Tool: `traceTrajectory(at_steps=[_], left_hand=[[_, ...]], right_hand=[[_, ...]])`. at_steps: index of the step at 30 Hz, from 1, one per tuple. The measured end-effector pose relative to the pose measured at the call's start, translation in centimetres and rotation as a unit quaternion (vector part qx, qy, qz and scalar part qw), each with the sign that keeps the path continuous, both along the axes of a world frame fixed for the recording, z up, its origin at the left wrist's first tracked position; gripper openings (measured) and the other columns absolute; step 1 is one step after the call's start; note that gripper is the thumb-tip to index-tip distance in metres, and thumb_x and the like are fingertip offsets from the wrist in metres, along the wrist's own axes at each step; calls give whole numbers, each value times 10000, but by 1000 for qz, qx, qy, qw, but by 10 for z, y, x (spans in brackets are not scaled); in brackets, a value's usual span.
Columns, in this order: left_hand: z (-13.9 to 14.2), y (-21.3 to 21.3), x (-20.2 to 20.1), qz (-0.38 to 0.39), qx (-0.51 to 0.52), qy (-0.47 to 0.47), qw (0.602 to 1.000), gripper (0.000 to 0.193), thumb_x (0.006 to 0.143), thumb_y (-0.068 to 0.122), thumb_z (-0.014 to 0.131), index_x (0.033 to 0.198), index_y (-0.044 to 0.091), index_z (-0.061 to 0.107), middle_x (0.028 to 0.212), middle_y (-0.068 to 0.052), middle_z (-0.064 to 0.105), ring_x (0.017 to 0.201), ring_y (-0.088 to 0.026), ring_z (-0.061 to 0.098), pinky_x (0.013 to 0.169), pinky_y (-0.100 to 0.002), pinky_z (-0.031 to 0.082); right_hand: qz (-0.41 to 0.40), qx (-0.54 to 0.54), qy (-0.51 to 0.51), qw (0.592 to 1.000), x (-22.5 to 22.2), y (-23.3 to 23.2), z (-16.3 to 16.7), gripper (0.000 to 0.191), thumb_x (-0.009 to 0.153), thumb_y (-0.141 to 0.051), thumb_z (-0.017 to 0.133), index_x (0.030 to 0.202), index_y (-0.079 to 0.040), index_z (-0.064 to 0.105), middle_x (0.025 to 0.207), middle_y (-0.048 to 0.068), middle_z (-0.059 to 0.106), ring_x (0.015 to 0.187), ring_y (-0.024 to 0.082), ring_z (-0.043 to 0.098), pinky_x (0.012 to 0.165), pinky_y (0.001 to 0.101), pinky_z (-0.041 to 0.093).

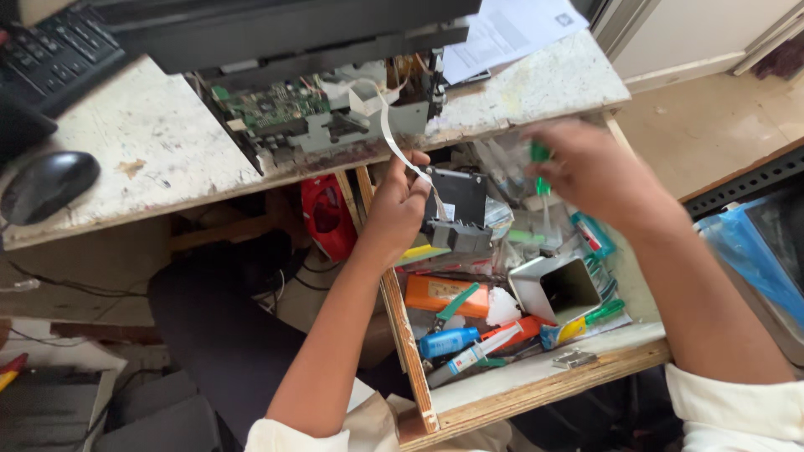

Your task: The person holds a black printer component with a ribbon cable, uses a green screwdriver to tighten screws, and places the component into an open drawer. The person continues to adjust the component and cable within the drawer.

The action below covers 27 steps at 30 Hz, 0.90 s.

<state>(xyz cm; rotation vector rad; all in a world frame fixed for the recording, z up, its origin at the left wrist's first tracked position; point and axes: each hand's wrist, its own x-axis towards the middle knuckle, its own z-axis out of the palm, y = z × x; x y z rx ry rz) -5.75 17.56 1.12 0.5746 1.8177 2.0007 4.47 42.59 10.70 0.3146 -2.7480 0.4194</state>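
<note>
Nearest, the wooden front edge of an open drawer [536,393], with a small metal clip [574,359] lying on it. Just beyond, little free room: a blue bottle [447,341], an orange box [435,294], a white-and-orange tube [494,339], a green-handled tool [605,311] and an open grey metal box [557,287], all packed close and touching. A narrow wooden divider [400,318] along the drawer's left side, dark open space under the bench to its left.

Above the clutter, the left hand [398,209] clenched around a black module [459,209], with a white ribbon cable [394,138] running from it up to the opened device. To the right and near, not touching, the right hand [586,167] blurred, closed on a green-handled screwdriver [540,163], tip pointing down toward the drawer beside the module.

Farther off, the worn white benchtop [151,142], its front edge directly over the drawer. On it, the opened black device with a green circuit board [276,105] exposed at the edge, a sheet of paper [511,29] to the right, a black mouse [46,184] and a keyboard [50,54] at far left, bare surface between them.
</note>
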Motion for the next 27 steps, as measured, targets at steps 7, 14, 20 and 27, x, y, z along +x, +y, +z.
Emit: traceTrajectory(at_steps=[7, 14, 20, 27], left_hand=[[-4, 2, -3, -8, 30, 9, 999, 267, 1020, 36, 498, 1285, 68, 490, 830, 26, 522, 705, -51, 456, 638, -241, 403], [4, 3, -3, -3, 12, -4, 1000, 260, 1022, 53, 501, 1280, 76, 495, 812, 30, 539, 694, -48, 462, 634, -235, 409], [10, 1, -2, -14, 14, -17, 1000, 240, 1018, 55, 488, 1257, 73, 487, 775, 42, 532, 662, -43, 469, 605, -242, 409], [11, 1, -2, -2, -5, 11, 1000, 238, 1027, 61, 510, 1265, 71, 504, 750, 55, 446, 640, -40, 399, 577, -251, 360]], right_hand=[[-29, -79, 304, 949, 32, -23, 21, 364, 1179, -93, 708, 1479, 4, 526, 1132, 151, 635, 922, 175, 693, 737, 267, 598], [8, -135, 341, 930, 36, -27, 9, 429, 1156, -125, 702, 1501, 42, 510, 1183, 181, 604, 944, 180, 692, 730, 240, 587], [23, -123, 342, 931, 34, -22, -1, 438, 1138, -102, 718, 1502, 24, 510, 1197, 173, 609, 946, 173, 694, 734, 233, 591], [34, -114, 344, 931, 29, -25, -3, 427, 1109, -85, 721, 1469, 26, 518, 1199, 193, 593, 1001, 218, 715, 781, 266, 634]])
